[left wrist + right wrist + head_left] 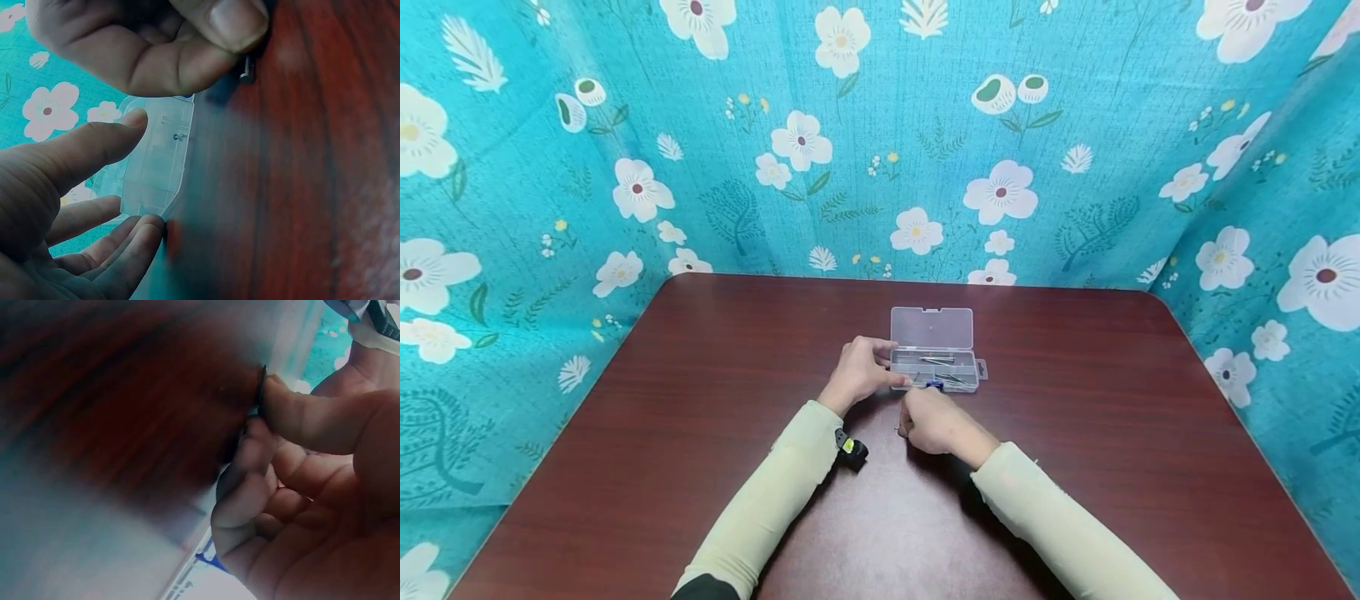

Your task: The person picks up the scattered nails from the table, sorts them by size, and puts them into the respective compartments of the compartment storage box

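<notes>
A small clear plastic compartment box lies on the table with its hinged lid thrown back. Several thin metal nails are inside it, in separate compartments. My left hand holds the box by its left end, thumb by the near edge and fingers round the far side. Just in front of the box, my right hand pinches a small metal nail between thumb and forefinger. Its flat head sticks out below the fingertips in the left wrist view; the rest is mostly hidden.
The dark red-brown wooden table reaches to a blue flowered curtain at the back and sides. A blue mark shows on the box's near edge. A black wrist camera hangs at the left sleeve.
</notes>
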### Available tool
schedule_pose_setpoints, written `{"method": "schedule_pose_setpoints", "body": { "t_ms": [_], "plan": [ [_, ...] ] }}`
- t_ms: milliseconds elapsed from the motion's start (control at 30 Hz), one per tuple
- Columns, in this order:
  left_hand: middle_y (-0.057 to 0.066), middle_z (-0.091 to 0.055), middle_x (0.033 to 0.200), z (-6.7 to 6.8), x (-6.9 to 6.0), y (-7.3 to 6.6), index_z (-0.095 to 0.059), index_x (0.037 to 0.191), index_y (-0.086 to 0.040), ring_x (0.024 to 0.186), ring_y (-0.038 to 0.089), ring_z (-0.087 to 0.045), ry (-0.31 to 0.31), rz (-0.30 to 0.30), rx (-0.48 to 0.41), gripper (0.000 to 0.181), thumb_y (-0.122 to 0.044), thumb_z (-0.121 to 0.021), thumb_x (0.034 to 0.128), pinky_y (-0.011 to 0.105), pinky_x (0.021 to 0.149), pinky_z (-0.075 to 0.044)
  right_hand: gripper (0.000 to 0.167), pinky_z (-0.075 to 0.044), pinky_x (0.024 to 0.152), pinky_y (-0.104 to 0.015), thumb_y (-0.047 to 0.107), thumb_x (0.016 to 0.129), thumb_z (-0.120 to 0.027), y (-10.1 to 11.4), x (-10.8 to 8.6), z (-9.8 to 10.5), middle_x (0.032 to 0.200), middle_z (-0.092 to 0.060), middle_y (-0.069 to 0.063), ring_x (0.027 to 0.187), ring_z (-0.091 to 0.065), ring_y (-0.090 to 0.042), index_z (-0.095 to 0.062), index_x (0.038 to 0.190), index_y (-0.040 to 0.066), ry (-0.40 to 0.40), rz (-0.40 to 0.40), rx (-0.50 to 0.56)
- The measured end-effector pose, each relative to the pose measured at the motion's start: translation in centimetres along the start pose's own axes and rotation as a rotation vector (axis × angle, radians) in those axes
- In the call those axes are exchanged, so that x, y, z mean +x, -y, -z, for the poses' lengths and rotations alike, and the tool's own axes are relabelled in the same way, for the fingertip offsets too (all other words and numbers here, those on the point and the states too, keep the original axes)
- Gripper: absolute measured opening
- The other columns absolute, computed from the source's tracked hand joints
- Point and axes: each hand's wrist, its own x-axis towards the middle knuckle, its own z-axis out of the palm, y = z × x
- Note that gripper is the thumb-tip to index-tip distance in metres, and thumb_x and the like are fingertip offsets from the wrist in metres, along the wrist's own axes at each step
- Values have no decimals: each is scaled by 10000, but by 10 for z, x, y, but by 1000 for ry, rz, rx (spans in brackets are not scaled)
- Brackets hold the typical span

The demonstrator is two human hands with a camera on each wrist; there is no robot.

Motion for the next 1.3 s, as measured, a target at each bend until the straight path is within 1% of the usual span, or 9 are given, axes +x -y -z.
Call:
{"method": "schedule_pose_setpoints", "body": {
  "t_ms": [100, 233, 300, 400, 533, 700, 867, 1067, 1300],
  "plan": [
    [57, -730, 1003, -1, 0, 0, -713, 1274, -118, 911, 155, -671, -1, 1, 2, 637, -253, -952, 699, 315, 746, -554, 272, -517, 685, -342, -66, 762, -677, 1, -1, 0, 669, -589, 103, 683, -543, -112, -644, 645, 176, 33, 14, -35],
    [55, -727, 1001, -1, 0, 0, -712, 1276, -125, 923, 164, -670, -3, 8, 5, 636, -254, -951, 702, 315, 748, -554, 254, -489, 681, -344, -89, 789, -629, 0, -3, 4, 676, -548, 67, 680, -518, -127, -588, 683, 138, 32, 20, -1],
    [57, -727, 1005, -1, 0, -1, -709, 1281, -122, 925, 166, -670, 3, 9, 2, 637, -248, -949, 704, 313, 744, -555, 252, -475, 689, -335, -95, 822, -600, -4, -6, 7, 702, -544, 69, 688, -516, -122, -577, 711, 129, 12, 21, 50],
    [60, -731, 1002, 0, 0, 0, -706, 1284, -112, 924, 168, -674, 7, 10, -2, 638, -234, -948, 707, 315, 741, -558, 236, -471, 720, -335, -62, 882, -603, -10, -8, 12, 733, -571, 82, 710, -526, -108, -623, 741, 126, -37, 28, 117],
    [54, -735, 995, 1, -1, 0, -707, 1279, -105, 923, 162, -677, 5, 7, 1, 638, -240, -949, 705, 313, 748, -559, 203, -472, 743, -336, -34, 917, -621, -17, -8, 19, 754, -591, 76, 725, -531, -106, -667, 786, 113, -80, 21, 186],
    [47, -730, 995, 1, 0, 0, -708, 1277, -106, 904, 143, -667, 6, 4, -1, 641, -246, -952, 701, 305, 746, -556, 175, -470, 708, -315, -44, 952, -599, -24, -7, 27, 759, -620, 21, 697, -540, -102, -686, 846, 66, -84, -19, 271],
    [37, -736, 961, 0, 0, 0, -713, 1267, -97, 876, 124, -674, -3, -1, -10, 643, -226, -959, 688, 284, 740, -553, 162, -479, 635, -307, -42, 963, -606, -30, -3, 34, 742, -653, -42, 659, -558, -121, -715, 856, 12, -160, -39, 340],
    [50, -735, 963, -1, -1, 1, -706, 1272, -81, 869, 134, -675, 1, 9, -37, 648, -201, -958, 688, 292, 727, -559, 172, -446, 585, -302, 3, 971, -616, -36, 7, 40, 702, -599, -9, 610, -514, -139, -712, 829, 22, -246, -82, 314],
    [44, -731, 968, -2, 0, 1, -706, 1273, -86, 893, 140, -670, 5, 7, -44, 644, -212, -955, 694, 300, 742, -560, 180, -440, 572, -303, 2, 969, -607, -37, 17, 41, 684, -577, -6, 594, -507, -147, -709, 821, 19, -257, -114, 270]
  ]
}}
